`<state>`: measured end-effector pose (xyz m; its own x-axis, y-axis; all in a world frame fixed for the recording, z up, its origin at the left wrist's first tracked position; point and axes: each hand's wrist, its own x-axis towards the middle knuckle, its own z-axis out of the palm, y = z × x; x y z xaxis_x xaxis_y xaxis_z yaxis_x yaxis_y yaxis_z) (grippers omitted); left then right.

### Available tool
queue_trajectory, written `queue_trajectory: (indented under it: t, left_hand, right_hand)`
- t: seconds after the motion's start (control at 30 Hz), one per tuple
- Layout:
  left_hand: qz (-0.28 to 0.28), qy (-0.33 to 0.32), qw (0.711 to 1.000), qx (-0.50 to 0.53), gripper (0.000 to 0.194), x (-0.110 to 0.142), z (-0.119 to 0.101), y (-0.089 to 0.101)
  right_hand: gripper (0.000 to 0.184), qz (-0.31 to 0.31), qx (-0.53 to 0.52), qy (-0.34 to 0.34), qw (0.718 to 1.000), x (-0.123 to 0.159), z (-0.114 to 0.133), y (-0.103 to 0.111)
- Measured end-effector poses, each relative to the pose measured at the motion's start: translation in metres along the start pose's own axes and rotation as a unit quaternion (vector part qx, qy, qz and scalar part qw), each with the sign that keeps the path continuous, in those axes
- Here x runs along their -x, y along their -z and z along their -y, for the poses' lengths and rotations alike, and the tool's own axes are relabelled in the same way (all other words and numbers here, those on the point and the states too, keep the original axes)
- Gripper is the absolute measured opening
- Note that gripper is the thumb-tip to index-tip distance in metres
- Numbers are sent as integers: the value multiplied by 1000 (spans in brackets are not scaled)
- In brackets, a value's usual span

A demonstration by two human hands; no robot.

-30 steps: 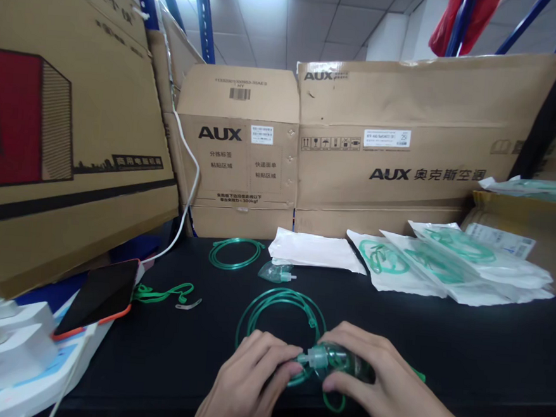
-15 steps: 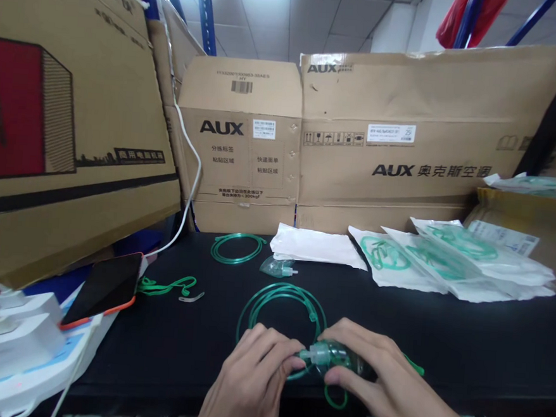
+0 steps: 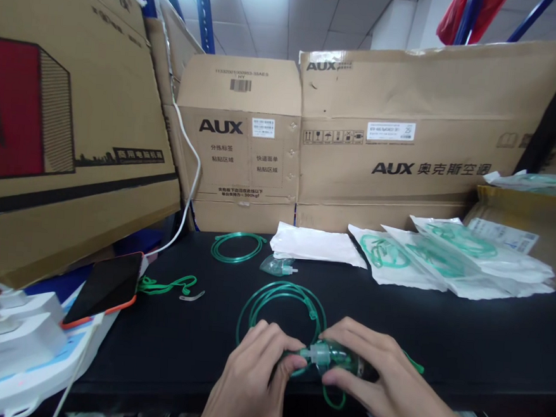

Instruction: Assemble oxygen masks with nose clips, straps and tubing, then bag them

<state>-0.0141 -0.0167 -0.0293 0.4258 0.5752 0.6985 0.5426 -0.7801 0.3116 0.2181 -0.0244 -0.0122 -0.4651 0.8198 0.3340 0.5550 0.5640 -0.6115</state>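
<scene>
My right hand point(image 3: 376, 368) is wrapped round a clear green oxygen mask point(image 3: 337, 355), its connector pointing left. With thumb and fingers together, my left hand point(image 3: 261, 372) pinches the end of the green oxygen tubing point(image 3: 284, 288) at that connector; the fingers partly cover the joint. The tubing's coil lies on the black table just behind my hands. A loop of green elastic strap point(image 3: 334, 400) hangs below the mask. Farther back rest a second clear mask point(image 3: 276, 265) and another coil of green tubing point(image 3: 238, 249).
A folded white packet point(image 3: 318, 244) lies at the back, with several packed tubing sets point(image 3: 427, 257) to its right. On the left are green straps point(image 3: 165, 284), a small metal strip point(image 3: 192, 296), a phone point(image 3: 105, 288) and a power strip point(image 3: 33, 369). Cardboard boxes point(image 3: 244, 149) wall the back.
The camera view has shifted slightly. Both hands keep their hold on the tubing end and the mask, with only small finger movement at the connector.
</scene>
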Motion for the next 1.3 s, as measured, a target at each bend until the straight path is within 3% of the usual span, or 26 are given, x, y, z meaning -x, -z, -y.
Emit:
queue_trajectory:
  t: [0.2, 0.43, 0.63, 0.93, 1.3]
  left_hand:
    - [39, 34, 999, 8, 15, 2, 2, 3]
    - [26, 35, 997, 55, 19, -3, 4, 6]
    - [50, 70, 994, 61, 17, -2, 3, 7]
    - [76, 59, 995, 40, 13, -2, 3, 9]
    - [14, 11, 1000, 7, 13, -2, 2, 6]
  right_hand:
    - [19, -4, -25, -13, 1000, -1, 3, 3]
    - [19, -18, -51, -3, 999, -2, 1, 3]
    - [19, -5, -46, -1, 999, 1, 2, 4]
    - [21, -7, -26, 4, 1000, 0, -2, 3]
    - [24, -32, -44, -17, 998, -1, -1, 2]
